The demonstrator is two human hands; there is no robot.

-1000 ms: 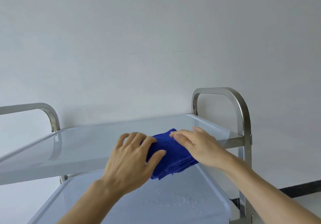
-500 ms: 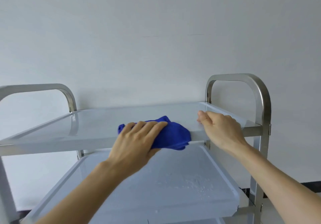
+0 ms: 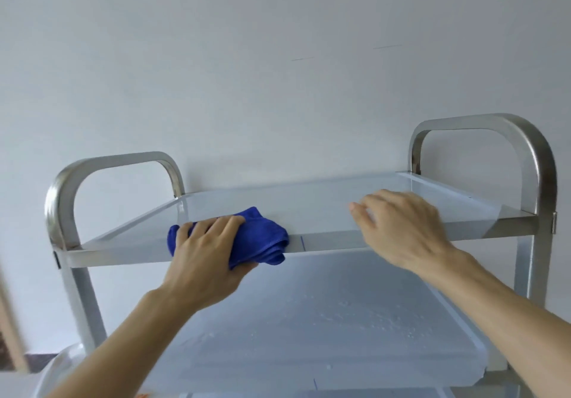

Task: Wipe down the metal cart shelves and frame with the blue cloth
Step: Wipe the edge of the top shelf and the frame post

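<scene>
A plain pale grey wall [image 3: 278, 57] stands behind a stainless-steel cart [image 3: 539, 181] with two looped end handles, one at each end. Two shelves show fully: the film-covered top shelf [image 3: 309, 206] and a speckled lower shelf [image 3: 324, 320]. At the top shelf's front edge, left of centre, the left hand [image 3: 205, 258] has its grip clenched around the one bunched blue microfibre cloth [image 3: 262, 240]. Further right along that edge, the right hand [image 3: 404, 230] rests with a released grip, fingers loosely extended, slightly blurred.
</scene>
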